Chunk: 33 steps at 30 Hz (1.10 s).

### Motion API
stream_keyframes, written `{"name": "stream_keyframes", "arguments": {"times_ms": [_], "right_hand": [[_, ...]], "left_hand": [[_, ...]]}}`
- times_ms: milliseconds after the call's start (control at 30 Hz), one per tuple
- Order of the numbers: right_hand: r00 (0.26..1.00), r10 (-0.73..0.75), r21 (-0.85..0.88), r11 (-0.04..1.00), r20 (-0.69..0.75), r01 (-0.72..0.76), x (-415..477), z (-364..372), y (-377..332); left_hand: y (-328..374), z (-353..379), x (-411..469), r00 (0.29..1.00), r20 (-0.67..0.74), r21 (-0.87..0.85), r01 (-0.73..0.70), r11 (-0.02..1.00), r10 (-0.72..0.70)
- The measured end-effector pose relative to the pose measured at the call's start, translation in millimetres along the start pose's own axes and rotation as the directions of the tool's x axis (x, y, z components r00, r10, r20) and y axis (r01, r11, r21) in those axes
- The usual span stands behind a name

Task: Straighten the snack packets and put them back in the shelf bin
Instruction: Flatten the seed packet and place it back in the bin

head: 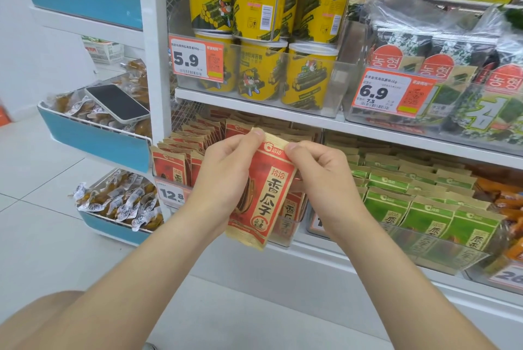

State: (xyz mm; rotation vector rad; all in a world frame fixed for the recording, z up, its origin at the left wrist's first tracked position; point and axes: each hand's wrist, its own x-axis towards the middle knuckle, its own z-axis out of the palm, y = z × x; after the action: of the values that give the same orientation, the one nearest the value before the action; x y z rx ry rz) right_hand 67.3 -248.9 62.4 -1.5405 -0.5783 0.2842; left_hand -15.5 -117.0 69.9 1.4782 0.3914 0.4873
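Observation:
A red and tan snack packet (264,188) hangs tilted in front of the lower shelf, held by both hands. My left hand (226,171) pinches its top left corner, thumb on the top edge. My right hand (319,177) pinches the top right edge. Behind them a clear shelf bin (285,233) holds rows of the same red packets (181,149), standing upright and packed close. The bin's middle is hidden by my hands and the held packet.
Green packets (407,199) fill the neighbouring bin on the right. Yellow seaweed tubs (260,27) and seaweed bags (441,72) sit on the shelf above. To the left, a phone (117,103) lies on a blue side rack of wrapped snacks (121,202).

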Motion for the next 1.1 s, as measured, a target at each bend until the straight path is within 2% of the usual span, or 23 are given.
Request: {"name": "stream_keyframes", "arguments": {"times_ms": [100,200,267,400,500,600,700,800,900,1000,1100], "right_hand": [[0.995,-0.094,-0.098,0.991,-0.018,0.092,-3,1,3],[0.994,-0.113,-0.137,0.984,0.001,0.112,-3,2,7],[0.997,-0.067,-0.134,0.988,0.038,0.072,-3,1,7],[0.989,0.08,-0.006,0.997,0.122,-0.08,-3,2,1],[0.984,0.127,0.03,0.991,0.128,-0.131,1,0,1],[0.977,0.151,-0.034,0.989,0.149,-0.147,0,-2,3],[0.96,0.205,-0.116,0.976,0.19,-0.185,-3,-2,5],[0.984,0.141,-0.051,0.989,0.105,-0.136,-2,-1,6],[0.998,0.03,0.058,0.998,-0.058,-0.027,1,-1,6],[0.986,-0.009,0.069,0.997,-0.165,0.021,3,-2,8],[0.98,-0.027,0.025,0.999,-0.198,0.032,1,-4,9]], "left_hand": [[-2,-2,2,0.996,0.012,0.056,-0.092,0.994,0.091],[-4,-2,2,0.994,0.022,0.08,-0.105,0.991,0.104],[-5,0,1,0.997,0.001,0.055,-0.073,0.996,0.073],[-6,0,2,0.997,-0.082,-0.021,0.002,1.0,-0.003],[-5,-2,4,0.985,-0.146,-0.115,0.077,0.99,-0.094],[-2,-8,8,0.964,-0.185,-0.226,0.147,0.963,-0.191],[0,-14,13,0.952,-0.16,-0.27,0.211,0.939,-0.26],[0,-18,17,0.967,-0.064,-0.219,0.226,0.949,-0.245],[0,-21,17,0.971,0.136,-0.003,0.198,0.98,-0.196],[1,-25,14,0.93,0.319,0.154,0.141,0.978,-0.185],[3,-35,16,0.861,0.468,0.112,0.166,0.98,-0.2]]}}
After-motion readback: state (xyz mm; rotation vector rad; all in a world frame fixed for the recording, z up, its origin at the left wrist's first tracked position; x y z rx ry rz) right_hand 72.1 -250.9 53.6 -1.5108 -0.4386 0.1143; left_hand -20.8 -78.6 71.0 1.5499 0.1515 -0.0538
